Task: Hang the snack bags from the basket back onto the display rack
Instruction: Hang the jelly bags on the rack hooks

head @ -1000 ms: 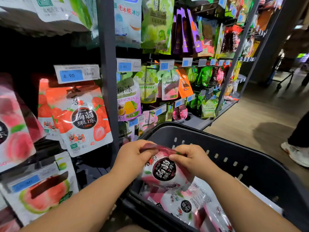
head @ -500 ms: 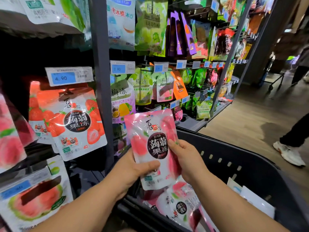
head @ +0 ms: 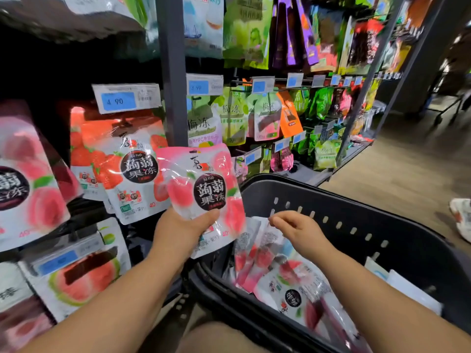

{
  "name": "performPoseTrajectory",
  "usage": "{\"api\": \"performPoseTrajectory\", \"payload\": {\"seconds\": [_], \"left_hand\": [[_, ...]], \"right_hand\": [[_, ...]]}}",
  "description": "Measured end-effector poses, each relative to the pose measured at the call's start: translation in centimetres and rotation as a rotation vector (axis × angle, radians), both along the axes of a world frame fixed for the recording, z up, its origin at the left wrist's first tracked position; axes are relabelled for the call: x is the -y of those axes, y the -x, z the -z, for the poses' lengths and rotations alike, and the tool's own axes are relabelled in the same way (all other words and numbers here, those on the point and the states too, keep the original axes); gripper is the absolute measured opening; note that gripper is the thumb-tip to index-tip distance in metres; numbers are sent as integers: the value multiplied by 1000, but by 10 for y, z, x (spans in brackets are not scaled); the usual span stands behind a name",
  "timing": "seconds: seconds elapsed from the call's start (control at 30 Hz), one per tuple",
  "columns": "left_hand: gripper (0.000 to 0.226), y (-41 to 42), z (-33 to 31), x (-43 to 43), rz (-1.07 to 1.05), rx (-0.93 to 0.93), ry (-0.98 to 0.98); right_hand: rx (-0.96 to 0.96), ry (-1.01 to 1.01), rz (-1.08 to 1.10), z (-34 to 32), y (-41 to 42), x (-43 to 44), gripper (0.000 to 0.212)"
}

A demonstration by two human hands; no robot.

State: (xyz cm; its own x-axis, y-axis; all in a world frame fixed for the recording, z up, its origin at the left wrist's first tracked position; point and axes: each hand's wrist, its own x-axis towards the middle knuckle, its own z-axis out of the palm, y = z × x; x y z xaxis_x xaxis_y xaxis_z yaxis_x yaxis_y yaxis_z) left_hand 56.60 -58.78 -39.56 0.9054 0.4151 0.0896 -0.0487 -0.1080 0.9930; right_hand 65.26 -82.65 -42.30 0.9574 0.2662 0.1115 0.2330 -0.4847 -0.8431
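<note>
the left hand [head: 183,233] is gripping a pink snack bag [head: 204,184] just above the basket's [head: 397,233] left rim, thumb lying across its front; the right hand [head: 298,230] is hovering over the basket, fingers loosely curled.

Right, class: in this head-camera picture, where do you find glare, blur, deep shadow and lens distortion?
Head view: glare washes the hanging strawberry bag; the peach bag in the left hand is readable; the bags low in the basket smear with blur; the upper left sinks into shadow; the far rack post leans, likely the wide lens.
</note>
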Motion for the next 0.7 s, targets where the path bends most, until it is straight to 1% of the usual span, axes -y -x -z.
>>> {"api": "performPoseTrajectory", "payload": {"seconds": [0.03,0.1,0.2,0.27,0.37,0.4,0.47,0.57,0.63,0.67,0.7], "left_hand": [[22,1,1,-5,-15,-1,-7],[21,3,6,-13,-27,9,16],[16,5,16,-17,-60,-5,49],[16,5,20,-17,-70,-14,78],[22,6,20,-16,-54,-18,53],[23,7,21,-16,-50,-22,41],[25,8,23,-15,-53,-24,32],[35,8,22,-15,-44,-26,56],[40,8,23,-15,-31,-30,58],[42,8,23,-16,-29,-33,56],[45,8,24,-16,-29,-39,56]], "right_hand": [[18,84,-7,8,-3,4,10],[74,238,-43,20,-9,6,6],[233,480,-194,34,-15,0,20],[338,588,-287,37,-19,-10,24],[588,738,-387,42,-28,-26,19],[635,806,-430,43,-32,-30,20],[618,944,-500,46,-40,-35,24],[570,1057,-553,44,-48,-37,27],[557,1086,-591,44,-52,-39,22],[584,1077,-583,47,-53,-39,21],[556,1056,-562,49,-54,-39,22]]}}
